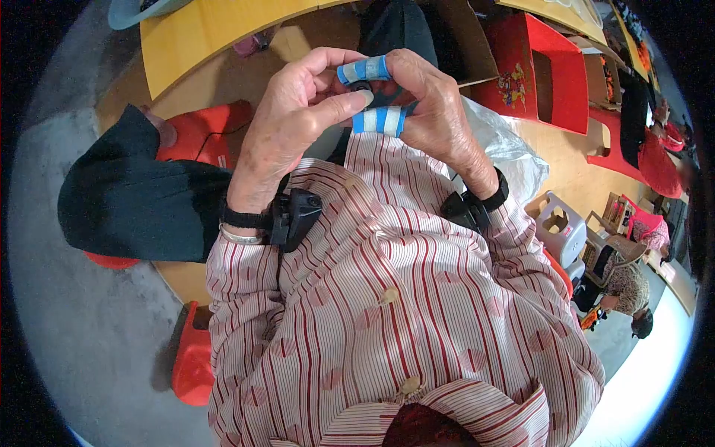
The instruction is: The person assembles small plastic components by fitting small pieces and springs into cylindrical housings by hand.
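Note:
My left hand (287, 115) is curled in front of my lap, its thumb pressing on a small black piece (360, 87) whose kind I cannot make out. From the other side my right hand (439, 108) reaches in, thumb and forefinger bent around the same spot. Blue-and-white tape (381, 121) wraps those two fingers. The left fingertips and most of the piece are hidden behind the fingers. Each wrist carries a black strapped device (298, 216), and a silver bangle (242, 236) sits on the left wrist.
A red box (521, 71) and an open cardboard box (469, 45) stand ahead to the right, near a clear plastic bag (503, 145). A yellow board (201, 37) curves ahead left. Grey stools (562, 227) and another person (629, 290) are at right; a red stool (192, 365) is at left.

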The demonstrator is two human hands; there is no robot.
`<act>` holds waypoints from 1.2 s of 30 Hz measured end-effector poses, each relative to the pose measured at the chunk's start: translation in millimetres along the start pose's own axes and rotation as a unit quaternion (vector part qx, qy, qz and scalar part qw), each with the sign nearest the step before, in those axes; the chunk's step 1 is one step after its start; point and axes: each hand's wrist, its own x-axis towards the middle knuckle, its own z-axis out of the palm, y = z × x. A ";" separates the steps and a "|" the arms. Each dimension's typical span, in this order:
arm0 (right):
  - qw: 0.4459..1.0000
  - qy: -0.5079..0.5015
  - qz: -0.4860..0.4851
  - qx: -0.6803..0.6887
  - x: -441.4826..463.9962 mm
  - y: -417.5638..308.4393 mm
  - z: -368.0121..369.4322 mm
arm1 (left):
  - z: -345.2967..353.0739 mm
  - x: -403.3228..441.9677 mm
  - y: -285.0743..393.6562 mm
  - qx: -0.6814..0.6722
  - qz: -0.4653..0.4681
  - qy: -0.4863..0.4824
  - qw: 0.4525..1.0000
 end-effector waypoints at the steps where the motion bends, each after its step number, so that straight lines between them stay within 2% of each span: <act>1: 1.000 0.001 -0.008 -0.013 1.2 -0.6 -0.3 | 0.5 0.6 -1.8 -0.006 0.004 0.007 1.000; 8: 0.994 0.002 -0.060 -0.090 2.7 1.7 1.1 | 1.4 1.1 -3.2 -0.045 -0.019 0.017 0.999; 17: 0.992 0.001 -0.075 -0.103 2.2 2.9 -0.2 | 0.6 1.9 -5.3 -0.032 -0.026 0.009 0.999; 30: 1.000 0.008 -0.010 -0.026 -1.1 -3.4 -5.1 | 0.4 -0.8 6.5 -0.055 -0.029 -0.039 0.997; 36: 0.999 0.021 0.031 0.032 -3.6 -6.6 -8.6 | -0.6 -3.0 -2.8 0.102 0.126 -0.062 0.985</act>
